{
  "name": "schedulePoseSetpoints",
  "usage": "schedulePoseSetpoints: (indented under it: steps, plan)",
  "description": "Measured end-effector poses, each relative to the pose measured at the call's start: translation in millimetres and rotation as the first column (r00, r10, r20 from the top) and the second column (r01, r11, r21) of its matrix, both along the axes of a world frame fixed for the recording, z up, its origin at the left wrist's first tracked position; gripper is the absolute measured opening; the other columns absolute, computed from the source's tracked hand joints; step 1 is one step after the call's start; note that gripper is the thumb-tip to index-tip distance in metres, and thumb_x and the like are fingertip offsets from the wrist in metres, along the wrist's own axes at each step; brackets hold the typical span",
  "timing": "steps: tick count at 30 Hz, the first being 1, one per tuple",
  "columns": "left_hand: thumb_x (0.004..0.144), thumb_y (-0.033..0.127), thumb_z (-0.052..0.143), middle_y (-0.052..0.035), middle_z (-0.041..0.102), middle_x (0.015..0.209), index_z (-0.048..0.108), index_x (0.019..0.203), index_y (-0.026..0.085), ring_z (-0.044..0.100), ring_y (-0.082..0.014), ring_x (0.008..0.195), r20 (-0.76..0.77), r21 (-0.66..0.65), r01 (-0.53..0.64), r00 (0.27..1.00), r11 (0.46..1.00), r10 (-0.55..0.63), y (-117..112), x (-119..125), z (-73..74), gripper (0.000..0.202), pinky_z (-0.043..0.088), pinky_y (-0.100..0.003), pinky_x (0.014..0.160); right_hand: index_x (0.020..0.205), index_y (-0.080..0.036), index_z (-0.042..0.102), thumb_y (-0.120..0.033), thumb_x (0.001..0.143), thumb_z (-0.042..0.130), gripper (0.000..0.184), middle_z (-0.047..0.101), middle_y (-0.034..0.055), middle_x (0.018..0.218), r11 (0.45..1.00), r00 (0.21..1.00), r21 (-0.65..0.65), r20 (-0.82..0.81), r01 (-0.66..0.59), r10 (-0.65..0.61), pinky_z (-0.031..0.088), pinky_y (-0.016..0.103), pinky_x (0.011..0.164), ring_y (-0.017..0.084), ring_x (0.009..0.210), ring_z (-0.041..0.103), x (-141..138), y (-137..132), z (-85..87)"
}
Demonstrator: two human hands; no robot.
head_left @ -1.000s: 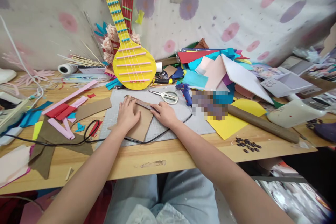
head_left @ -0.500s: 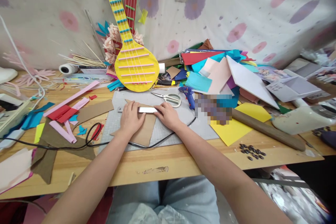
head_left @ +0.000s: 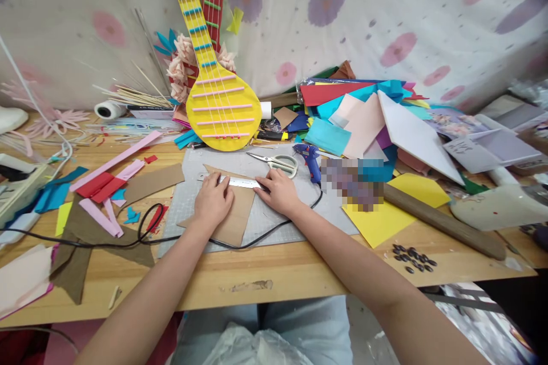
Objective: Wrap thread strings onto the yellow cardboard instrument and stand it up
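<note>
A brown cardboard piece (head_left: 233, 219) lies on a grey cutting mat (head_left: 261, 219) at the table's middle. A metal ruler (head_left: 240, 182) rests across the cardboard's upper part. My left hand (head_left: 212, 201) lies flat, fingers spread, pressing on the ruler's left end and the cardboard. My right hand (head_left: 280, 191) rests on the ruler's right end, fingers curled down onto it. White-handled scissors (head_left: 278, 161) and a blue glue gun (head_left: 311, 159) lie just beyond my right hand.
A yellow paper guitar (head_left: 216, 91) leans on the flowered cloth at the back. Coloured paper sheets (head_left: 363, 120) pile at right. A black cable (head_left: 128, 234) loops over the mat's front. Brown and pink scraps (head_left: 103, 194) lie left; a wooden stick (head_left: 445, 221) and dark seeds (head_left: 413, 258) lie right.
The ruler has gone from slanted to nearly level across the cardboard, and both hands have shifted slightly with it. The view has tilted a little.
</note>
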State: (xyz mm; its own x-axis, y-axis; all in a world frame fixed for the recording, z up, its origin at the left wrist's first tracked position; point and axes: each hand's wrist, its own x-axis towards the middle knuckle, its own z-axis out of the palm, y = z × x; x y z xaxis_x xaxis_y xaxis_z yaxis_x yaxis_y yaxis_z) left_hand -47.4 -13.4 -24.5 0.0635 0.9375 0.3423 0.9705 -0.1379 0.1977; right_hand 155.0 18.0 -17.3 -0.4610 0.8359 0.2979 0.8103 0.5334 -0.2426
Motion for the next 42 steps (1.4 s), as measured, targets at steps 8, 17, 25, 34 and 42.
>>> schedulePoseSetpoints:
  steps: [8,17,25,34,42]
  plan:
    - [0.085,0.032,0.040,-0.0171,0.044,0.133,0.055,0.125,0.016,0.040,-0.0327,0.125,0.013,-0.045,-0.063,0.998,0.997,0.064,0.9,0.6,2.9,0.046,0.036,-0.047,0.105,0.104,-0.021,0.068,-0.038,0.088,0.049,0.030,0.057,0.0075,0.087,0.998,0.997,-0.027,-0.061,-0.048,0.046,0.038,0.030,0.075,0.020,0.086,0.050,1.7,0.2,-3.3]
    - [0.083,0.033,0.042,-0.0198,0.043,0.137,0.047,0.124,0.004,0.035,-0.0306,0.132,0.036,-0.117,-0.125,0.991,0.985,0.130,1.9,3.3,2.6,0.050,0.028,-0.045,0.111,0.102,-0.021,0.069,-0.038,0.086,0.053,0.028,0.058,0.0075,0.089,0.996,0.994,-0.079,-0.106,-0.045,0.037,0.039,0.030,0.076,0.019,0.088,0.051,0.8,2.4,-4.7]
    - [0.084,0.033,0.040,-0.0204,0.042,0.139,0.047,0.125,0.004,0.033,-0.0306,0.133,0.016,-0.131,-0.120,0.992,0.984,0.123,2.2,2.4,1.7,0.051,0.026,-0.045,0.112,0.100,-0.021,0.069,-0.032,0.084,0.057,0.023,0.064,0.0061,0.095,0.995,0.986,-0.098,-0.168,-0.033,0.016,0.040,0.031,0.081,0.019,0.091,0.052,8.9,0.6,-4.0]
    - [0.085,0.031,0.039,-0.0219,0.042,0.138,0.053,0.119,0.007,0.034,-0.0321,0.133,-0.005,-0.102,-0.084,0.996,0.991,0.084,1.9,1.4,0.2,0.044,0.028,-0.047,0.110,0.095,-0.022,0.072,-0.032,0.084,0.058,0.021,0.065,0.0056,0.095,0.994,0.986,-0.099,-0.167,-0.037,0.020,0.041,0.032,0.080,0.019,0.091,0.052,11.3,2.9,-6.1]
    - [0.085,0.031,0.040,-0.0205,0.043,0.137,0.053,0.119,0.009,0.035,-0.0321,0.132,0.002,-0.085,-0.087,0.996,0.993,0.088,1.3,2.5,0.6,0.043,0.030,-0.048,0.109,0.096,-0.022,0.072,-0.032,0.084,0.057,0.022,0.064,0.0063,0.097,0.992,0.990,-0.120,-0.141,-0.026,0.009,0.041,0.033,0.082,0.020,0.092,0.052,10.4,1.7,-3.7]
